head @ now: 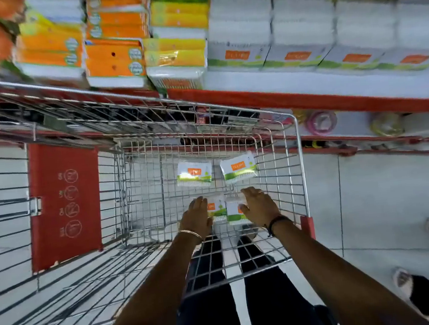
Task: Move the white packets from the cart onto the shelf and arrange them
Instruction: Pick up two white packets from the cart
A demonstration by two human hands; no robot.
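Both my arms reach down into a wire cart (299, 170). On its floor lie several white packets with orange labels and green stripes. Two of them, one (194, 173) and another (239, 169), lie side by side at the far end. Two nearer ones, a left packet (217, 209) and a right packet (234, 211), sit between my hands. My left hand (195, 218) presses against the left packet's side, my right hand (258, 206) against the right one's side. Both hands have extended fingers; a firm grip is not evident. The white shelf (331, 83) with a red edge holds rows of the same white packets (295, 36).
Orange and yellow boxes (115, 56) are stacked on the shelf at left. A red child-seat flap (64, 203) hangs in the cart at left. A lower shelf holds pink and yellow goods (321, 123). Another person's shoes (403, 281) stand on the tiled floor at right.
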